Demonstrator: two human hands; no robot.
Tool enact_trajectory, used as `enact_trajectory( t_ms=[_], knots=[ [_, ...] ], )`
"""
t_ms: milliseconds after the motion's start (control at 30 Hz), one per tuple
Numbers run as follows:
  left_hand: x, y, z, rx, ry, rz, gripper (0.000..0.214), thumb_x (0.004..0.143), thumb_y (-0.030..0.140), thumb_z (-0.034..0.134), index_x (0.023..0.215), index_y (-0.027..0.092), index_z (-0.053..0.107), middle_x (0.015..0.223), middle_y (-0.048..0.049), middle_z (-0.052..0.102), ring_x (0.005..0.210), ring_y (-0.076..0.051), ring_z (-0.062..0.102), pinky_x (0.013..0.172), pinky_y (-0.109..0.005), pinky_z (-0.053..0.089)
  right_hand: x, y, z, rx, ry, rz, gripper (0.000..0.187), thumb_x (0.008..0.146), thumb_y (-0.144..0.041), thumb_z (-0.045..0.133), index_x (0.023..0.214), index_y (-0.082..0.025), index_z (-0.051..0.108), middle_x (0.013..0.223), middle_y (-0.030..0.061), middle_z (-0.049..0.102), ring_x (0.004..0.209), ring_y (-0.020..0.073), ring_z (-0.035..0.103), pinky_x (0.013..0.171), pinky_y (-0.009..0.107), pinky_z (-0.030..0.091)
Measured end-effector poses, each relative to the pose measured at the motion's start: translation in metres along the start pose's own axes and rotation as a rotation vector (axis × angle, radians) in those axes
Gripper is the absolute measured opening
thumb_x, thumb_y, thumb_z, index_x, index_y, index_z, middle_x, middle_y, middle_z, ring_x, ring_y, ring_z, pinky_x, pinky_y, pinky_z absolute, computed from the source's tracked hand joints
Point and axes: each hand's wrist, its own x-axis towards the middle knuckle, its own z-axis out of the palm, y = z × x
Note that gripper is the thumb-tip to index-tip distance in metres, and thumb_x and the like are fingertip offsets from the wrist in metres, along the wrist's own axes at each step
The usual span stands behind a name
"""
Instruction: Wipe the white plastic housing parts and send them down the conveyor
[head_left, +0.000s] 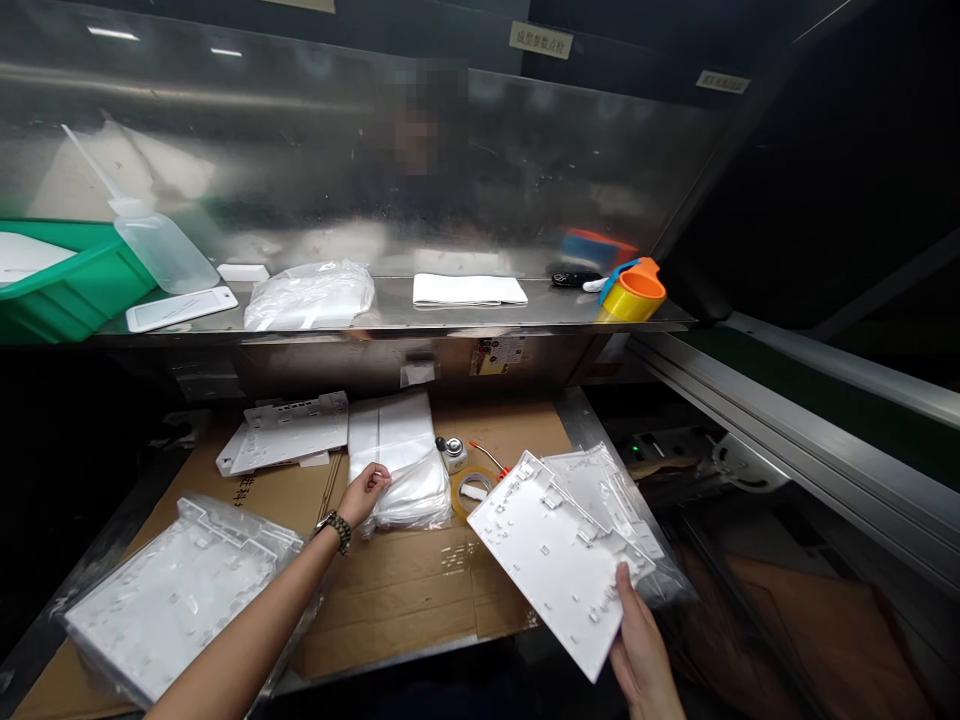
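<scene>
My right hand (637, 640) grips the near edge of a white moulded plastic panel (551, 555) and holds it tilted above the cardboard. Beneath it lies another such panel in a clear bag (607, 490). My left hand (365, 493), with a beaded band on the wrist, reaches forward, and its curled fingers pinch the edge of a stack of clear plastic bags (401, 460).
Cardboard (405, 590) covers the lower bench. A stack of bagged panels (172, 590) lies at the left, another panel (285, 430) behind. A tape roll (469, 490) and small tool lie between my hands. The steel shelf (390, 320) holds a green bin (67, 285), squeeze bottle, bags, and orange-yellow tape (634, 292). A conveyor rail (810, 430) runs along the right.
</scene>
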Motion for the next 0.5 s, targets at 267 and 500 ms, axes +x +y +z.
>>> enact_trajectory(
  t_ms=[267,500],
  knots=[
    [-0.005,-0.005,0.007,0.054,0.111,-0.009,0.029,0.095,0.037,0.068,0.115,0.016,0.065,0.117,-0.0087,0.067,0.101,-0.024,0.066,0.088,-0.046,0.058,0.001,-0.001,0.007,-0.002,-0.013,0.009,0.081,0.080,-0.062,0.077,0.139,-0.011,0.058,0.128,0.0154,0.073,0.133,0.0345,0.060,0.112,0.049,0.051],
    [-0.008,0.004,-0.003,0.059,0.130,-0.072,0.031,0.097,0.037,0.065,0.120,0.017,0.062,0.109,-0.0072,0.068,0.090,-0.022,0.068,0.082,-0.043,0.059,0.005,-0.004,0.002,0.006,-0.015,0.010,0.085,0.078,-0.063,0.079,0.140,-0.009,0.057,0.126,0.0160,0.074,0.133,0.0341,0.060,0.112,0.046,0.052]
  ],
)
